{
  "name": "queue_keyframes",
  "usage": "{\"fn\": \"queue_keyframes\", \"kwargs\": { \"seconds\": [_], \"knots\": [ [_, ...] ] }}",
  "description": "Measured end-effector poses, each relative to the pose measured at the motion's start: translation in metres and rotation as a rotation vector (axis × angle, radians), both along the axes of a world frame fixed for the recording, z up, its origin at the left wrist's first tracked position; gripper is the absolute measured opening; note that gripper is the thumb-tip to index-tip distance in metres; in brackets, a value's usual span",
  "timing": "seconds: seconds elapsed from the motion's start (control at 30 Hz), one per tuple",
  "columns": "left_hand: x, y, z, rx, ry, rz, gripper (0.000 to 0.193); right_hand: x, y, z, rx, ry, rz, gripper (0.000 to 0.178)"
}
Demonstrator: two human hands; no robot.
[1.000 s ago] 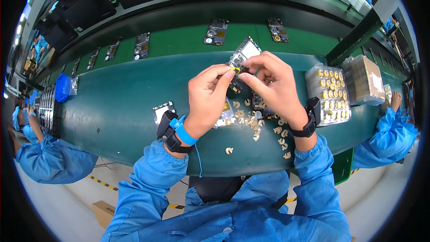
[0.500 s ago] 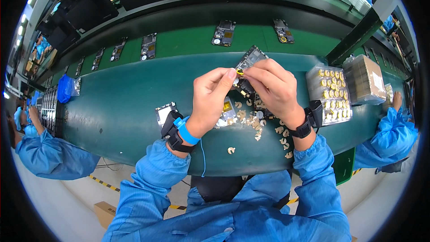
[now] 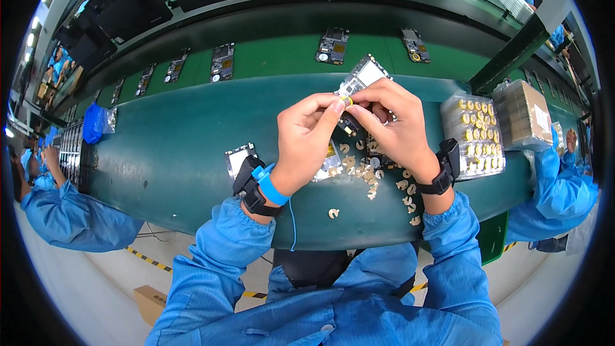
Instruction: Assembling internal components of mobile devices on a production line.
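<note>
Close together over the green bench, my left hand and my right hand both pinch a small yellow-rimmed coin cell between thumb and fingers. Just beyond them a circuit board slants up; whether any finger touches it is hidden. Under my hands lie more boards, partly covered, one with a gold patch. Small cream-coloured notched pieces are scattered beside them and below my right wrist. Left of my left wrist rests another board with a white panel.
A clear tray of yellow-rimmed coin cells stands at the right, beside a stacked carton. Across the back runs a green conveyor belt carrying several circuit boards. A blue bag lies far left. Co-workers in blue sleeves sit on both sides.
The coin cell has turned so that more of its round face shows between my fingers. Boards on the belt have shifted right. At the right, a co-worker's arm has moved.
</note>
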State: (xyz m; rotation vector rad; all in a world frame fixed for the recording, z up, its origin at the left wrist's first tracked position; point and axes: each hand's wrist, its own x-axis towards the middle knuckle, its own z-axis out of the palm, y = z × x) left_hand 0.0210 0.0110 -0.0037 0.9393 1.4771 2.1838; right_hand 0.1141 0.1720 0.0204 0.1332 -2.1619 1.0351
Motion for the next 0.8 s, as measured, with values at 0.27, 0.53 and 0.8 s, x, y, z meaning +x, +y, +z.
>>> {"fn": "queue_keyframes", "kwargs": {
  "seconds": [0.27,0.53,0.8],
  "knots": [
    [-0.001,0.002,-0.005,-0.042,0.031,-0.002,0.029,-0.005,0.004,-0.011,-0.316,-0.041,0.021,0.009],
    [-0.01,0.001,-0.003,-0.065,-0.225,-0.112,0.042,0.005,-0.003,0.008,-0.372,-0.287,0.031,0.012],
    [-0.009,0.004,0.0,-0.091,-0.233,-0.199,0.039,-0.001,-0.003,-0.003,-0.35,-0.276,-0.01,0.012]
  ]
}}
